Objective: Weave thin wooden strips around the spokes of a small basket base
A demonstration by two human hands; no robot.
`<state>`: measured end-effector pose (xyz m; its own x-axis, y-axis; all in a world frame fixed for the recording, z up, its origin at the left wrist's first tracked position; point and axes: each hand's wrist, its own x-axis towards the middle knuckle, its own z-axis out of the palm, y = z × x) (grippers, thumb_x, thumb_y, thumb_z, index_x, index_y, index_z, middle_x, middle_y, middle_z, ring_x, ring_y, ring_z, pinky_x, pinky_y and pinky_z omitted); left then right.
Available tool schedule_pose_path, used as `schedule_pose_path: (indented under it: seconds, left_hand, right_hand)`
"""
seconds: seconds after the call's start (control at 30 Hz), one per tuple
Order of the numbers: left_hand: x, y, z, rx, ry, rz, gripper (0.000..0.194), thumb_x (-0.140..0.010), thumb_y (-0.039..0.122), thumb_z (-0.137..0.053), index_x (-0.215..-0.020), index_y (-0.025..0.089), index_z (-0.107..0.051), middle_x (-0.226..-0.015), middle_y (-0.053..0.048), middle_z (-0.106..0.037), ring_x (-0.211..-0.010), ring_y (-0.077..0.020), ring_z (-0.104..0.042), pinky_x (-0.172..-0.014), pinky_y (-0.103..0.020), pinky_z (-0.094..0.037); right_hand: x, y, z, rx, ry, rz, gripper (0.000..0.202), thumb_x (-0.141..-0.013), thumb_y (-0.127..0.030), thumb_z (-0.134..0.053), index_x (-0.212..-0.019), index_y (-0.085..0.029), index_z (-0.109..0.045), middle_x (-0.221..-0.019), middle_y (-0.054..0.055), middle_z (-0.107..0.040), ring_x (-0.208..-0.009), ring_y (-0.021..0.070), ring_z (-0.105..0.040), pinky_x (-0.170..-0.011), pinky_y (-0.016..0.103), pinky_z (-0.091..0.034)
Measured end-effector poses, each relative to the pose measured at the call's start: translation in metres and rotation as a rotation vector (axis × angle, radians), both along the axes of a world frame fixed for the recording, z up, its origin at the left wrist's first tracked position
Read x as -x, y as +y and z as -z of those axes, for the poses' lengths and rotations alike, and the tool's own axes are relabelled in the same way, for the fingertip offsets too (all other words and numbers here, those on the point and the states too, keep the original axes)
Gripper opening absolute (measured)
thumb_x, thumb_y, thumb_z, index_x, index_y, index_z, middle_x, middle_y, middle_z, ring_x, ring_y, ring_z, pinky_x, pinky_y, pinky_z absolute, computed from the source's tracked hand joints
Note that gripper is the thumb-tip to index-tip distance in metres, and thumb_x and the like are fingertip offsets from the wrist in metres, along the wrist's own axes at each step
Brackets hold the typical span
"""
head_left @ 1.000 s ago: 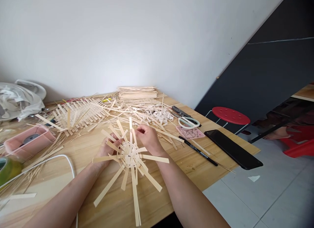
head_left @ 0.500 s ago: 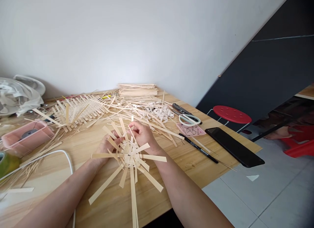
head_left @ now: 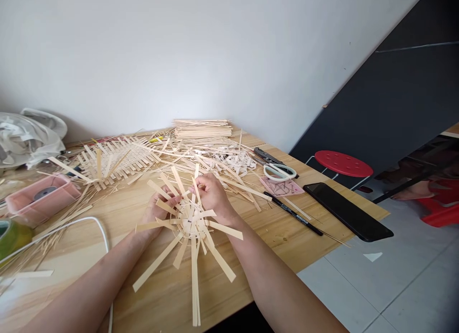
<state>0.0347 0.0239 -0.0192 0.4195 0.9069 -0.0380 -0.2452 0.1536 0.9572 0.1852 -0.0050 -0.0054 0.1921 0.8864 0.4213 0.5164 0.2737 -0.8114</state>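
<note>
A round woven base of pale bamboo strips (head_left: 190,221), its flat spokes fanning out on all sides, is held up over the near part of the table. My left hand (head_left: 161,206) is closed on its upper left rim, with fingertips among the spokes. At the upper right of the rim, my right hand (head_left: 210,192) pinches near a spoke that stands up; a thin strip seems to run between the fingertips of both hands. The spokes partly hide the left fingers.
Behind lie a woven bamboo mat (head_left: 122,158), loose strips and a strip stack (head_left: 202,128). Scissors (head_left: 279,172), a black pen (head_left: 294,213) and a phone (head_left: 347,211) lie right. A pink box (head_left: 43,199), tape roll (head_left: 14,237) and white cable (head_left: 96,223) are left.
The woven base has tipped slightly, and its spokes have shifted. My right hand has moved a little, staying at the upper rim. The whole view has shifted slightly.
</note>
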Motion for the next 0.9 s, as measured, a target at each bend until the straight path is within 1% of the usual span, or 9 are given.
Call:
schedule_pose_path:
  seconds: [0.13,0.23,0.33,0.47,0.53,0.63,0.73,0.83,0.9]
  left_hand:
    - [0.0,0.001,0.002,-0.006,-0.039,-0.043,0.017,-0.061,0.018,-0.069,-0.073,0.016,-0.056,-0.064,0.003,-0.06,-0.056,-0.0092,-0.054,-0.055,-0.022,-0.043]
    - [-0.002,0.002,0.004,-0.039,-0.072,-0.069,0.019,-0.059,0.018,-0.07,-0.073,0.016,-0.058,-0.065,0.003,-0.061,-0.055,-0.0091,-0.054,-0.053,-0.022,-0.043]
    - [-0.004,0.003,0.004,-0.07,-0.081,-0.097,0.018,-0.058,0.019,-0.071,-0.073,0.016,-0.06,-0.066,0.002,-0.062,-0.054,-0.0084,-0.054,-0.05,-0.021,-0.042]
    - [-0.005,0.002,0.003,-0.035,-0.073,-0.155,0.018,-0.055,0.019,-0.073,-0.068,0.015,-0.061,-0.065,0.001,-0.062,-0.053,-0.0088,-0.054,-0.05,-0.021,-0.043]
    - [-0.004,0.002,0.003,0.011,-0.065,-0.131,0.017,-0.054,0.02,-0.073,-0.066,0.014,-0.062,-0.063,0.0,-0.062,-0.053,-0.0091,-0.054,-0.05,-0.021,-0.043]
    - [-0.001,0.003,0.001,0.08,-0.021,-0.036,0.017,-0.058,0.024,-0.072,-0.067,0.013,-0.063,-0.06,-0.001,-0.062,-0.051,-0.0101,-0.054,-0.049,-0.022,-0.043]
    - [0.002,0.004,-0.003,0.098,0.007,0.033,0.018,-0.06,0.026,-0.071,-0.071,0.013,-0.065,-0.062,-0.001,-0.062,-0.052,-0.0104,-0.056,-0.049,-0.022,-0.044]
    - [0.006,0.005,-0.008,0.116,0.027,0.065,0.022,-0.059,0.025,-0.071,-0.077,0.014,-0.065,-0.065,-0.001,-0.063,-0.054,-0.0105,-0.057,-0.051,-0.021,-0.045]
    - [0.008,0.005,-0.011,0.136,0.059,0.122,0.029,-0.06,0.025,-0.07,-0.086,0.016,-0.065,-0.069,-0.002,-0.064,-0.056,-0.0115,-0.058,-0.051,-0.022,-0.046]
  right_hand:
    - [0.002,-0.006,-0.006,0.039,-0.029,-0.047,0.02,-0.073,-0.021,-0.047,-0.054,-0.018,-0.041,-0.052,-0.004,-0.041,-0.051,0.0086,-0.036,-0.051,0.022,-0.025]
    - [0.004,-0.01,-0.011,0.055,-0.022,-0.024,0.019,-0.076,-0.022,-0.042,-0.058,-0.019,-0.038,-0.05,-0.005,-0.042,-0.048,0.0084,-0.038,-0.048,0.021,-0.024]
    - [0.006,-0.013,-0.013,0.032,0.004,-0.019,0.018,-0.078,-0.022,-0.036,-0.06,-0.019,-0.036,-0.05,-0.005,-0.044,-0.048,0.0085,-0.041,-0.047,0.02,-0.025]
    - [0.007,-0.013,-0.014,0.0,-0.009,0.013,0.019,-0.079,-0.022,-0.036,-0.06,-0.019,-0.034,-0.049,-0.005,-0.044,-0.047,0.0083,-0.041,-0.046,0.019,-0.026]
    - [0.007,-0.013,-0.015,-0.01,-0.017,0.025,0.018,-0.078,-0.021,-0.037,-0.06,-0.019,-0.035,-0.048,-0.005,-0.045,-0.047,0.0082,-0.042,-0.046,0.019,-0.027]
    - [0.005,-0.012,-0.015,-0.018,-0.02,0.007,0.017,-0.077,-0.02,-0.037,-0.06,-0.019,-0.037,-0.049,-0.005,-0.045,-0.047,0.0082,-0.044,-0.046,0.018,-0.028]
    - [0.003,-0.011,-0.012,-0.032,-0.018,-0.027,0.017,-0.077,-0.018,-0.034,-0.06,-0.019,-0.037,-0.05,-0.004,-0.046,-0.048,0.0083,-0.046,-0.046,0.019,-0.028]
    - [0.003,-0.01,-0.009,-0.044,-0.042,-0.021,0.016,-0.076,-0.018,-0.035,-0.061,-0.019,-0.041,-0.052,-0.004,-0.048,-0.049,0.0086,-0.046,-0.047,0.019,-0.029]
    - [0.003,-0.01,-0.008,-0.044,-0.046,-0.022,0.016,-0.075,-0.018,-0.037,-0.06,-0.018,-0.042,-0.051,-0.004,-0.048,-0.049,0.0087,-0.046,-0.048,0.019,-0.03]
